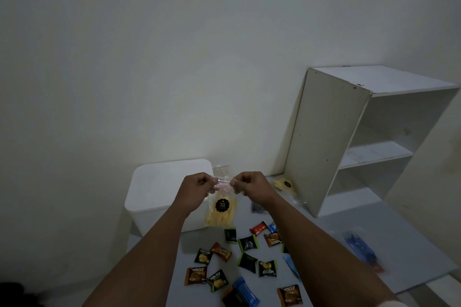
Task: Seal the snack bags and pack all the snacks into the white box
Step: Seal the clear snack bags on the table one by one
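Item: 1 clear snack bag [220, 209] of yellow sticks, hanging upright, long axis vertical, above the bench [329, 239] just right of the closed white box [159, 192]. My left hand [197, 185] and right hand [249, 184] pinch its open top strip from either side, fingers [233, 183] closed on the plastic, both hands equally near. By my reckoning the seal must run sideways between my 2 grips, across the bag's length; small wrapped snacks [247, 260] lie loose below.

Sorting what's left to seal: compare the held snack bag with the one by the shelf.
The held snack bag hangs upright, pinched at its top by the left hand and right hand; the bag by the shelf lies flat, untouched. Both are clear, hold yellow snacks, and carry a round black label.
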A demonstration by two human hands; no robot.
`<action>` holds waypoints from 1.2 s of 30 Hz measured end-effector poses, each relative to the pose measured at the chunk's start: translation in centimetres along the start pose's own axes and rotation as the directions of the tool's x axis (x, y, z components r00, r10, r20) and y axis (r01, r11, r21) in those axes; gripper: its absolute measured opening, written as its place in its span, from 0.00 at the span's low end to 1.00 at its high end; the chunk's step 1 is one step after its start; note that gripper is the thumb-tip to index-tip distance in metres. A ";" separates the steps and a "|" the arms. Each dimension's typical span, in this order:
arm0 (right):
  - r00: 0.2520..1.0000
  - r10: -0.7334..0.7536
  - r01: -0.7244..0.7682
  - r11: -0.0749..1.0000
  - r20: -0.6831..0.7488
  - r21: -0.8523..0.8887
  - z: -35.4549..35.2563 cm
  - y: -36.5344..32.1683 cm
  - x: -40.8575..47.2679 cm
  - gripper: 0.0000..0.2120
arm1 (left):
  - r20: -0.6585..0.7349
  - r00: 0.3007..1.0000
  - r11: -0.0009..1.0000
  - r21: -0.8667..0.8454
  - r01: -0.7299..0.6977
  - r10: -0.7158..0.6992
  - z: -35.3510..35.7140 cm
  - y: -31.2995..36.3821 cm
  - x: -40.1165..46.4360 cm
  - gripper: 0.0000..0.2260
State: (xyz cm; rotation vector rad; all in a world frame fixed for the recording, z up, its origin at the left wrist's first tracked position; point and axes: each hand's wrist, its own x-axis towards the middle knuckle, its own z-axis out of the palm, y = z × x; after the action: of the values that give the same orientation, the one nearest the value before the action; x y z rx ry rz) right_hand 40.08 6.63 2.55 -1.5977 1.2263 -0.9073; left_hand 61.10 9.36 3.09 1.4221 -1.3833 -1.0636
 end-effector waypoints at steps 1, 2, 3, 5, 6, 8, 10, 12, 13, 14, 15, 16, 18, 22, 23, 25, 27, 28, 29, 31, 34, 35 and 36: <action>1.000 -0.004 0.004 1.000 -0.006 0.001 0.1 0.0 0.0 0.05 | 0.001 1.000 1.000 -0.003 -0.001 0.001 0.1 0.0 0.0 0.06; 1.000 -0.005 0.005 1.000 -0.011 0.010 0.1 0.1 0.0 0.05 | 0.000 1.000 1.000 -0.004 -0.002 0.002 0.2 0.0 0.0 0.06; 1.000 0.001 0.000 1.000 -0.014 0.024 0.1 0.1 0.0 0.05 | 0.000 1.000 1.000 -0.004 -0.004 0.004 0.2 0.0 0.0 0.06; 1.000 0.023 -0.022 0.999 -0.018 0.048 0.0 0.3 0.0 0.06 | -0.007 1.000 1.000 -0.013 -0.003 0.002 0.0 -0.2 0.0 0.06; 0.999 0.033 -0.032 0.998 -0.018 0.053 -0.1 0.4 0.0 0.07 | -0.014 1.000 1.000 -0.024 0.002 -0.003 -0.2 -0.3 0.1 0.07; 0.999 0.041 -0.040 0.998 -0.024 0.052 -0.4 0.7 0.1 0.08 | -0.015 1.000 0.999 -0.041 0.019 -0.019 -0.5 -0.5 0.2 0.08; 0.999 0.023 -0.022 0.999 -0.038 0.029 -0.6 0.8 0.1 0.08 | 0.009 1.000 0.998 -0.056 0.029 -0.029 -0.5 -0.7 0.2 0.10; 0.999 0.000 0.001 1.000 -0.048 0.018 -0.6 0.8 0.1 0.09 | 0.031 0.999 0.996 -0.081 0.033 -0.031 -0.4 -0.7 0.2 0.09; 0.999 0.000 0.001 1.000 -0.052 0.024 -0.6 0.8 0.0 0.09 | 0.041 0.999 0.995 -0.089 0.036 -0.033 -0.3 -0.7 0.3 0.09; 0.998 0.005 -0.003 0.999 -0.060 0.034 -0.7 0.9 -0.1 0.08 | 0.049 0.998 0.995 -0.095 0.037 -0.032 -0.2 -0.7 0.4 0.09; 0.997 0.012 -0.009 0.999 -0.072 0.048 -0.7 1.0 -0.2 0.08 | 0.055 0.998 0.994 -0.102 0.036 -0.030 0.0 -0.6 0.6 0.10; 0.996 0.022 -0.016 0.998 -0.084 0.067 -0.9 1.2 -0.4 0.08 | 0.057 0.998 0.993 -0.109 0.036 -0.030 0.2 -0.6 0.8 0.10; 0.994 0.051 -0.042 0.994 -0.093 0.103 -1.4 1.6 -0.7 0.09 | 0.053 0.998 0.991 -0.126 0.041 -0.034 0.8 -0.5 1.1 0.09; 0.994 0.093 -0.087 0.993 -0.062 0.083 -3.2 2.6 -1.1 0.07 | 0.078 0.996 0.984 -0.169 0.064 -0.051 2.8 -1.0 1.7 0.09; 0.993 0.100 -0.096 0.993 -0.060 0.072 -3.7 2.9 -1.2 0.07 | 0.089 0.994 0.983 -0.170 0.071 -0.056 3.3 -1.2 1.9 0.10; 0.990 0.118 -0.113 0.991 -0.074 0.064 -4.8 3.7 -1.2 0.08 | 0.117 0.991 0.983 -0.164 0.088 -0.069 4.3 -1.5 2.5 0.12; 0.984 0.146 -0.135 0.985 -0.104 0.106 -5.7 4.7 -1.4 0.08 | 0.153 0.985 0.982 -0.163 0.099 -0.074 5.7 -1.5 3.2 0.10; 0.979 0.167 -0.151 0.978 -0.114 0.142 -6.2 5.1 -1.5 0.08 | 0.171 0.982 0.981 -0.164 0.106 -0.077 6.5 -1.5 3.6 0.09; 0.975 0.192 -0.171 0.970 -0.115 0.174 -6.5 5.5 -1.6 0.09 | 0.186 0.979 0.979 -0.168 0.116 -0.085 7.2 -1.4 4.0 0.08; 0.965 0.245 -0.226 0.958 -0.093 0.175 -7.2 6.4 -1.5 0.11 | 0.203 0.972 0.967 -0.199 0.161 -0.121 8.7 -1.5 5.1 0.08; 0.949 0.313 -0.308 0.944 -0.029 0.121 -8.3 8.7 -0.6 0.11 | 0.195 0.961 0.935 -0.260 0.243 -0.195 10.7 -2.4 7.0 0.06; 0.941 0.338 -0.333 0.933 -0.015 0.139 -8.7 9.6 0.0 0.10 | 0.189 0.957 0.923 -0.278 0.267 -0.220 11.3 -2.7 7.6 0.06; 0.932 0.362 -0.356 0.920 -0.010 0.165 -9.1 10.5 0.6 0.10 | 0.180 0.954 0.913 -0.289 0.286 -0.242 12.0 -3.1 8.3 0.07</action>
State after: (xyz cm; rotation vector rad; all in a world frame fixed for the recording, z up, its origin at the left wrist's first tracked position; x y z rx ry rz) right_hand 28.58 2.99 -4.34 -1.1804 1.3818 -0.7810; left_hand 50.52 0.88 -3.18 1.3405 -1.0730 -1.5131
